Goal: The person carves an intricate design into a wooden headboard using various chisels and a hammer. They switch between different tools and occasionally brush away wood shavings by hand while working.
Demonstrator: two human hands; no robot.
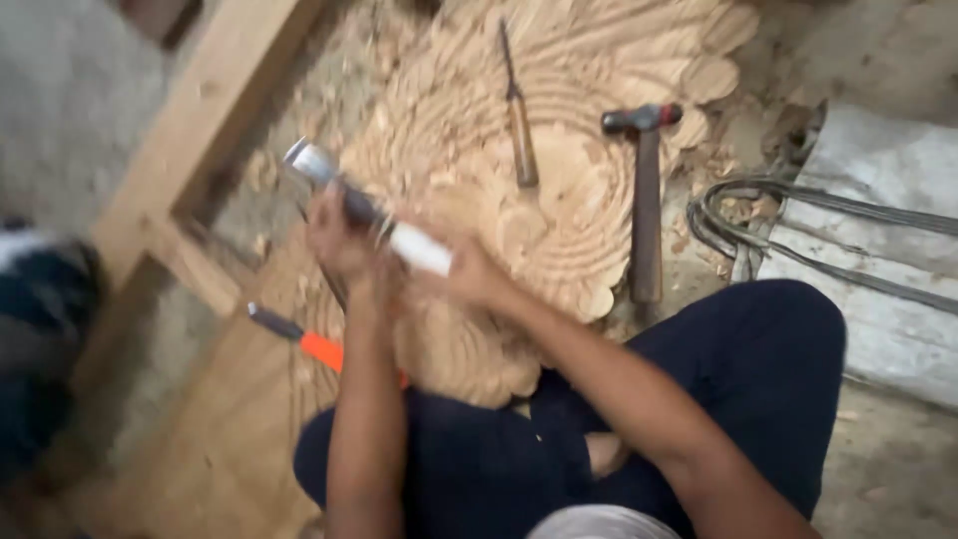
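Note:
I sit over a large pale wood carving (589,60) cut with curved ridges. My right hand (471,271) grips the white handle of a hammer (419,248) whose metal head (305,160) points up and left. My left hand (339,238) is closed just under the hammer's dark neck, around a thin dark tool (332,289) that runs down to the wood. Motion blur hides the tool's tip. My dark trousers (758,369) fill the lower right.
A wooden-handled chisel (520,125) and a second hammer (647,200) lie on the carving. An orange-handled chisel (317,347) lies by my left forearm. A wooden frame (190,130) stands at left. Coiled grey cables (728,205) and a grey sheet (878,200) lie at right.

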